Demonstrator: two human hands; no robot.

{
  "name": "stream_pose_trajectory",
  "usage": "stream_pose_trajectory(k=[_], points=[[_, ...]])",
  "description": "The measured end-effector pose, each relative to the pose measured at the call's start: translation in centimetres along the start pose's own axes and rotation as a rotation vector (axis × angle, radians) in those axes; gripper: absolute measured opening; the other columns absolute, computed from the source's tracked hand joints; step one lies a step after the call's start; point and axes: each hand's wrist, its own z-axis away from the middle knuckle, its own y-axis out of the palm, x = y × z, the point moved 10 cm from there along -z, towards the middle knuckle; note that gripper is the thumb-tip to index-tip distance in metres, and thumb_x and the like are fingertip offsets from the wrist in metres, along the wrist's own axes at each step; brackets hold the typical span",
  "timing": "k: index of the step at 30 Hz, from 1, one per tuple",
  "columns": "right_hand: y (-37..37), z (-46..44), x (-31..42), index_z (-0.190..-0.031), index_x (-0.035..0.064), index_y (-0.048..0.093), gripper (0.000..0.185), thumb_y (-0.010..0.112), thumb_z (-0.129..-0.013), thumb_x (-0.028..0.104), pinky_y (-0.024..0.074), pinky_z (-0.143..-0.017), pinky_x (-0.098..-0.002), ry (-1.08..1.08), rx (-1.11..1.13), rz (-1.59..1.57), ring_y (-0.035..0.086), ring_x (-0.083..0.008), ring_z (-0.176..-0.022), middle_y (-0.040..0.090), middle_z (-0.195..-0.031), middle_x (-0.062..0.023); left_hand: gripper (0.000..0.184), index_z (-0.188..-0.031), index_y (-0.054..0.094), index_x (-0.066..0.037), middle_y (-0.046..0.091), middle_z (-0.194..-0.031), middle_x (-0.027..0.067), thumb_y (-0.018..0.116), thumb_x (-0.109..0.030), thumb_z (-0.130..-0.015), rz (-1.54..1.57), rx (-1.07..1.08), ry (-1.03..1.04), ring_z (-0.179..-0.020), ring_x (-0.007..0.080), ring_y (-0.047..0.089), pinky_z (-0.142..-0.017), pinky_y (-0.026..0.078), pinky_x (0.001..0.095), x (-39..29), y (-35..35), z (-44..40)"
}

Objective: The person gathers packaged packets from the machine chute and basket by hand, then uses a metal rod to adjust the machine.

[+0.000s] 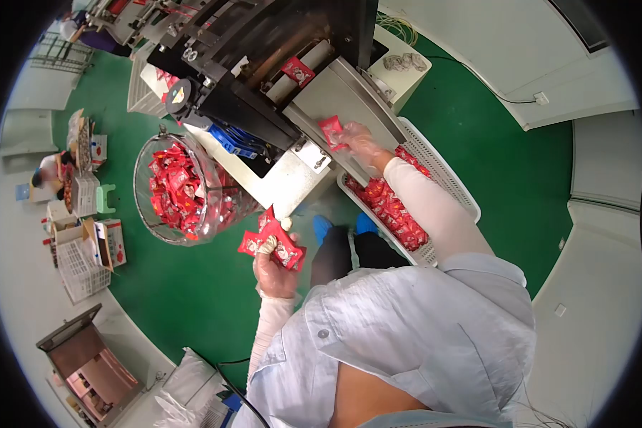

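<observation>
My left hand (274, 274), in a clear glove with pale coverings on some fingertips, is closed around several red candy-like packets (284, 250). It is in front of my body, over the green floor. My right hand (362, 145), also in a clear glove, reaches over the metal chute (349, 93) of a machine. Its fingers are on the edge of one red packet (330, 132). Another red packet (297, 71) lies higher up, by the machine's roller. Below my right forearm is a white perforated basket (446, 171) holding many red packets.
A round wire-framed bin (141, 192) lined with clear plastic, full of red packets, is at the left of the machine's white table (282, 189). Crates and cartons (85, 264) line the far left, where another person (50, 175) is bent over. A cable (481, 82) runs along the right wall.
</observation>
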Motion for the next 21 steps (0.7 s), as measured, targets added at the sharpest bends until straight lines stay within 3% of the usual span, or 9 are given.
stream_pose_trajectory(k=[3, 10, 16, 19, 21], points=[[2.2, 6.9, 7.1, -0.101, 0.0053, 0.056, 0.03, 0.067, -0.083, 0.027, 0.0475, -0.065, -0.0277, -0.117, 0.078, -0.31, 0.059, -0.0108, -0.072, 0.062, -0.088, -0.0014, 0.044, -0.12, 0.047, 0.003, 0.061, -0.106, 0.0136, 0.057, -0.011, -0.08, -0.004, 0.03, 0.017, -0.084, 0.0251, 0.058, -0.076, 0.051, 0.036, -0.5, 1.3, 0.0], [4.6, 14.8, 14.8, -0.099, 0.0015, 0.054, 0.025, 0.069, -0.083, 0.012, 0.0493, -0.071, -0.0218, -0.276, 0.196, -0.387, 0.061, -0.0091, -0.08, 0.062, -0.089, -0.0033, 0.04, -0.117, 0.048, 0.004, 0.061, -0.104, 0.0159, 0.058, -0.015, -0.083, -0.083, 0.113, 0.158, -0.083, 0.0257, 0.063, -0.074, 0.053, 0.0371, -2.2, 5.5, 0.1], [5.2, 16.5, 15.0, -0.099, 0.0012, 0.052, 0.025, 0.067, -0.084, 0.014, 0.0505, -0.068, -0.023, -0.386, 0.211, -0.281, 0.061, -0.0084, -0.078, 0.063, -0.087, -0.0039, 0.039, -0.115, 0.05, 0.005, 0.063, -0.1, 0.0165, 0.058, -0.014, -0.082, -0.145, 0.16, 0.161, -0.083, 0.0264, 0.064, -0.074, 0.053, 0.0366, -2.5, 7.3, 0.1], [5.7, 17.3, 14.8, -0.099, 0.0012, 0.052, 0.025, 0.067, -0.085, 0.016, 0.0493, -0.063, -0.022, -0.302, 0.217, -0.294, 0.061, -0.0081, -0.075, 0.064, -0.086, -0.0038, 0.038, -0.114, 0.051, 0.005, 0.063, -0.099, 0.0163, 0.058, -0.014, -0.081, -0.156, 0.176, 0.153, -0.081, 0.0251, 0.063, -0.074, 0.052, 0.0361, -2.7, 8.7, 0.7], [6.0, 17.7, 14.5, -0.101, 0.0029, 0.051, 0.023, 0.064, -0.087, 0.014, 0.0494, -0.067, -0.0224, -0.226, 0.233, -0.27, 0.059, -0.0073, -0.08, 0.061, -0.09, -0.0027, 0.037, -0.113, 0.052, 0.004, 0.063, -0.098, 0.0158, 0.057, -0.014, -0.081, -0.133, 0.207, 0.137, -0.08, 0.0244, 0.063, -0.073, 0.051, 0.0358, -2.7, 9.6, 1.0]])
